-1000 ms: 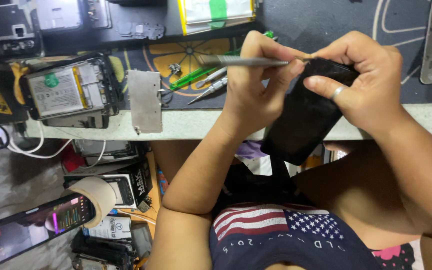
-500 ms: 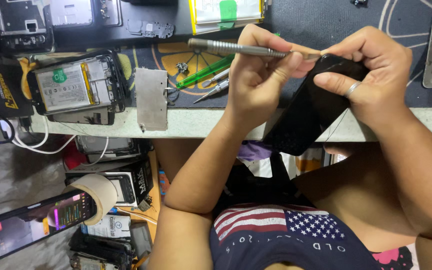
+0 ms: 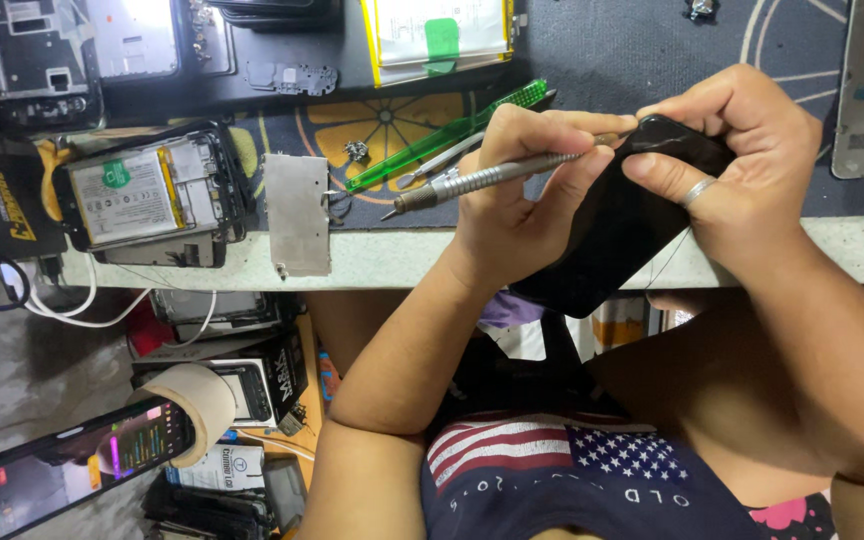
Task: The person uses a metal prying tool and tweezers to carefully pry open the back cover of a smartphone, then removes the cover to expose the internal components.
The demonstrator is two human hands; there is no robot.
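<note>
- The dark slab-shaped phone (image 3: 624,225) is held between both hands over the front edge of the pale stone-topped workbench (image 3: 402,262).
- The left hand (image 3: 517,195) is left of it, the right hand (image 3: 742,165) right of it.
- The slim metal screwdriver (image 3: 477,180) lies across the left hand, its tip end at the phone's top edge.
- The translucent green plastic ruler (image 3: 442,135) lies just behind the screwdriver.
- The flat grey metal plate (image 3: 297,212) lies left of both; the opened phone with exposed battery (image 3: 142,195) lies further left.

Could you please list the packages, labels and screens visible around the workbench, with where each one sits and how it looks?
Lit phone screen: bottom left, below the bench, long dark rectangle with colourful content.
Boxes: under the bench edge, black and white cartons.
Battery label: in the opened phone at left, white with a green round sticker.
Battery pack: top centre, white, yellow-edged, green tab.
</note>
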